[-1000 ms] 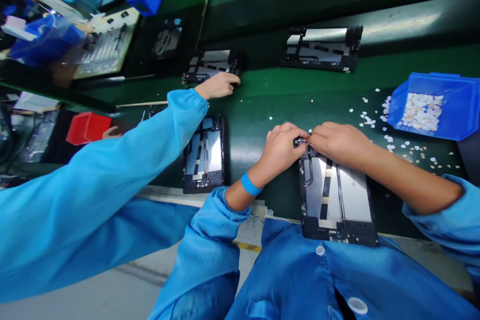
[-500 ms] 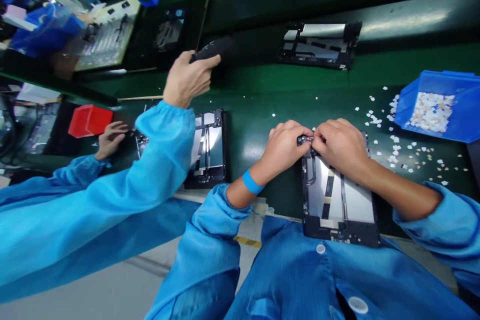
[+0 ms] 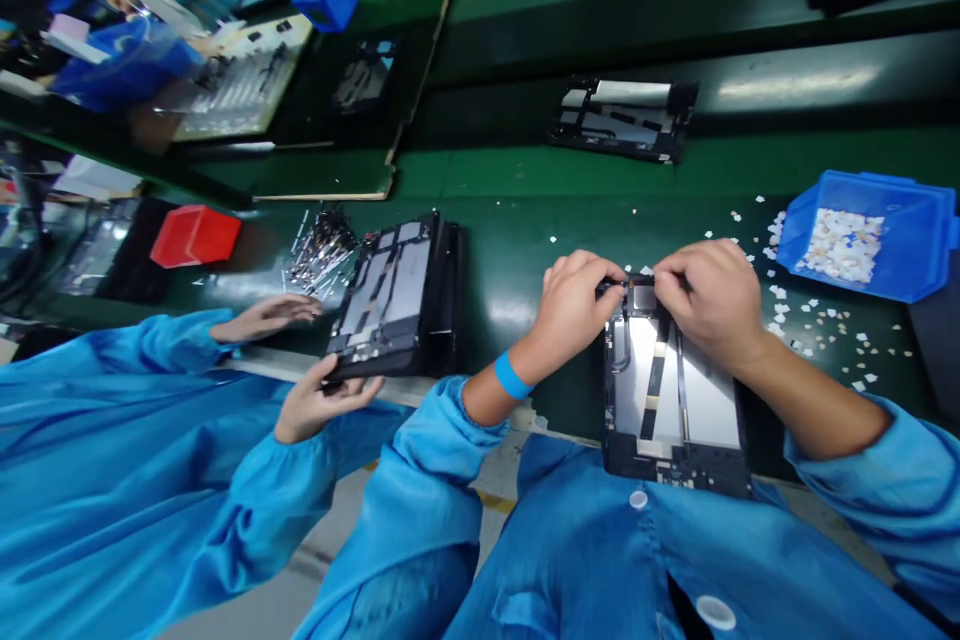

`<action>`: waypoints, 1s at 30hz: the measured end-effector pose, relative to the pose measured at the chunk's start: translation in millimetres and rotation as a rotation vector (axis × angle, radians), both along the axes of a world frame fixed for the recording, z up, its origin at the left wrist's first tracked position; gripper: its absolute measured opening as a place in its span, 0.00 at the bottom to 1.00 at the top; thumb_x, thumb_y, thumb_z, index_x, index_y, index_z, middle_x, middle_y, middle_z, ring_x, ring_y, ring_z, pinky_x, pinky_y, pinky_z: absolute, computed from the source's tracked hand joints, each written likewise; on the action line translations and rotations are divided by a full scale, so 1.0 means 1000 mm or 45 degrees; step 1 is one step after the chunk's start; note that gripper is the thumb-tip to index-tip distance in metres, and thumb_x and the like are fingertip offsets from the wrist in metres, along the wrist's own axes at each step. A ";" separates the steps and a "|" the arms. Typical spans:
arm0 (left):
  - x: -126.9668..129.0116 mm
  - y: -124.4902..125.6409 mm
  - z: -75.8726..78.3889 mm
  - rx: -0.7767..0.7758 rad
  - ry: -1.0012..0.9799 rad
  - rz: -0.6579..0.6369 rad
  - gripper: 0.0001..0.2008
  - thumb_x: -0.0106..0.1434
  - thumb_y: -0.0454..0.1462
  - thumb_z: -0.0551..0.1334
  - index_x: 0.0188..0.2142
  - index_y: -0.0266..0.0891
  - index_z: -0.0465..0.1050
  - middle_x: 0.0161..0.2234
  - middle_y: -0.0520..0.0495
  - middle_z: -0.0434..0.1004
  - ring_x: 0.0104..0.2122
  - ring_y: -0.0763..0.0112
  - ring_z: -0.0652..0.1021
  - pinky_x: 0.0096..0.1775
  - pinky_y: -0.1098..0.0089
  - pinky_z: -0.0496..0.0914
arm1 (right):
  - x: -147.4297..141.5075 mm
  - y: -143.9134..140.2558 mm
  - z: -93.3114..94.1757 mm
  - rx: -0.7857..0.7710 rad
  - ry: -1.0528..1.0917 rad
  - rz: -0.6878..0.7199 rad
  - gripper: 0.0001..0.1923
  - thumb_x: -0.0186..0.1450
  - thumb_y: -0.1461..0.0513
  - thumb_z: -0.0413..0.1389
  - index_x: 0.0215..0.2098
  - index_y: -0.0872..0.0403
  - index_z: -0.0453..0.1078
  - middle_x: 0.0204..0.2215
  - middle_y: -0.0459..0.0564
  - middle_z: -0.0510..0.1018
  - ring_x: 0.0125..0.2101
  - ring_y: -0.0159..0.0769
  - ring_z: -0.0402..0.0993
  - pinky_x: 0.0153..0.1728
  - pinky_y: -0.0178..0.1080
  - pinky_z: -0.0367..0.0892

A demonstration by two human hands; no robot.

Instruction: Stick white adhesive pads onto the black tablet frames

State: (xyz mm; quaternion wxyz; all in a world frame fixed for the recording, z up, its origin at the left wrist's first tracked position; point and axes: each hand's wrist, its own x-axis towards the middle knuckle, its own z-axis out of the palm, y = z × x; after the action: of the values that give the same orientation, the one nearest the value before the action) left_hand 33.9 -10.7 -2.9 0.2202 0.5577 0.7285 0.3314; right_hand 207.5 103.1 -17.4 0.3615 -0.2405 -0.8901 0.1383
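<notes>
An opened tablet (image 3: 705,390), its silver insides and black ribbon cables facing up, lies before me at the table's front edge. At its upper left corner, my left hand (image 3: 574,305) has thumb and forefinger pinched close together. My right hand (image 3: 712,300) is closed at the tablet's upper right, thumb against curled forefinger. Whatever sits between the fingertips of either hand is too small to make out. A small grey square part (image 3: 643,297) shows on the tablet between the two hands.
A blue bin (image 3: 911,240) of small white pieces stands right, with loose pieces (image 3: 814,315) scattered beside it. Another opened tablet (image 3: 622,118) lies farther back. On the left, a co-worker's hand (image 3: 322,400) holds a tablet (image 3: 386,295) near a red bin (image 3: 196,235) and thin metal parts (image 3: 322,250).
My hands have moved apart from near touching, the right one shifting right, uncovering the grey square part. The co-worker's raised hand has come down with a dark object and now grips a tablet.
</notes>
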 end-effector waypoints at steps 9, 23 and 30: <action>0.018 -0.003 0.016 -0.247 -1.330 -0.024 0.11 0.63 0.43 0.65 0.31 0.37 0.72 0.28 0.53 0.70 0.26 0.78 0.66 0.30 0.73 0.58 | 0.018 0.000 0.002 0.632 0.110 0.311 0.02 0.69 0.64 0.62 0.40 0.50 0.77 0.35 0.48 0.83 0.35 0.38 0.72 0.37 0.43 0.63; -0.014 -0.011 0.013 -0.054 -0.145 -0.020 0.09 0.73 0.38 0.57 0.35 0.40 0.71 0.34 0.49 0.75 0.36 0.67 0.74 0.41 0.66 0.68 | 0.029 0.020 -0.013 0.184 -0.377 0.256 0.15 0.76 0.61 0.51 0.48 0.52 0.81 0.42 0.53 0.83 0.39 0.40 0.73 0.42 0.43 0.62; -0.006 -0.008 0.005 -0.063 0.354 -0.289 0.09 0.77 0.35 0.54 0.42 0.41 0.73 0.51 0.44 0.81 0.50 0.61 0.77 0.55 0.59 0.69 | 0.026 0.022 -0.014 0.317 -0.625 0.342 0.20 0.75 0.64 0.51 0.61 0.48 0.76 0.45 0.55 0.80 0.35 0.38 0.67 0.38 0.42 0.57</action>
State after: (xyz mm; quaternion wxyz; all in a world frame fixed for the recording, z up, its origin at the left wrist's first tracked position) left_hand 27.5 -18.5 2.0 0.1669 0.6712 0.6922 0.2062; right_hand 233.9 125.4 -31.3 0.1409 -0.1008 -0.9848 0.0126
